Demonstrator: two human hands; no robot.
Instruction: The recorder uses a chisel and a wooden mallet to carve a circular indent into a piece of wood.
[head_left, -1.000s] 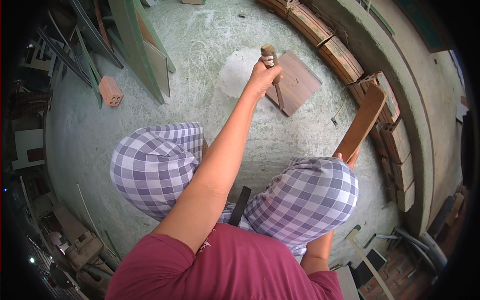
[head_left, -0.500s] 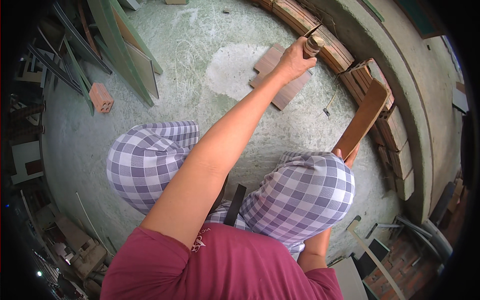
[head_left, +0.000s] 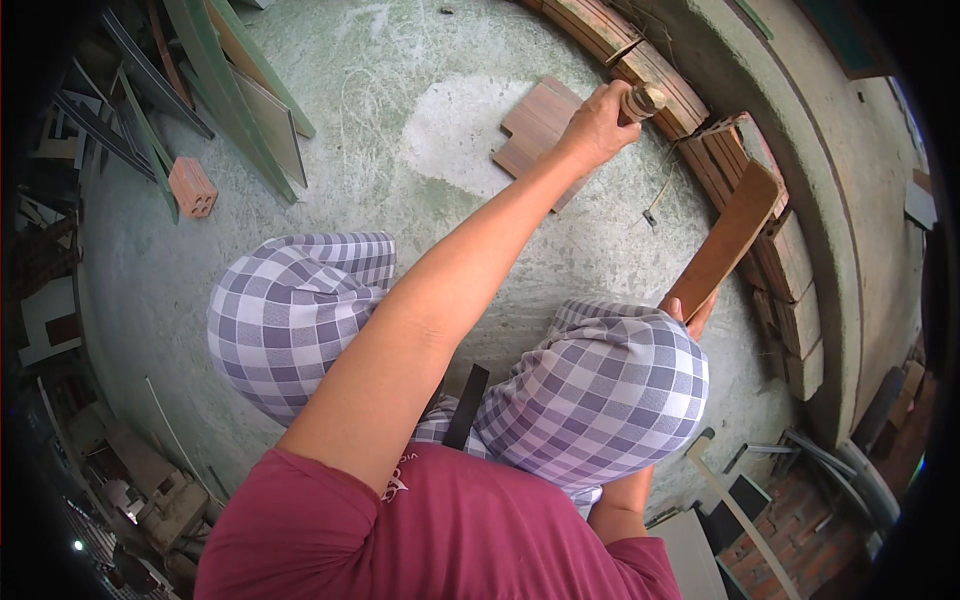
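My left arm reaches across to the upper right. My left hand (head_left: 598, 128) is closed round the thick wooden handle of a bladed tool (head_left: 641, 102); a thin dark edge shows beyond the fist, and the blade's full shape is hidden. Beside my right knee, my right hand (head_left: 693, 316) grips the lower end of a flat brown wooden board (head_left: 725, 240), with most of its fingers out of sight behind the knee and board. The board slants up to the right, its far end in front of stacked bricks (head_left: 725, 160). I cannot tell whether it touches them.
Wood-look planks (head_left: 535, 125) lie on the concrete floor (head_left: 330, 170) beyond my left hand. A hollow brick (head_left: 193, 187) stands near leaning green-edged panels (head_left: 245, 120) on the left. A raised concrete curb (head_left: 835, 230) curves along the right. Metal frames (head_left: 845, 465) lie at lower right.
My left hand and the bladed tool have shifted slightly right and nearer to me. The board has stayed nearly in place in my right hand. The view has shifted a little.
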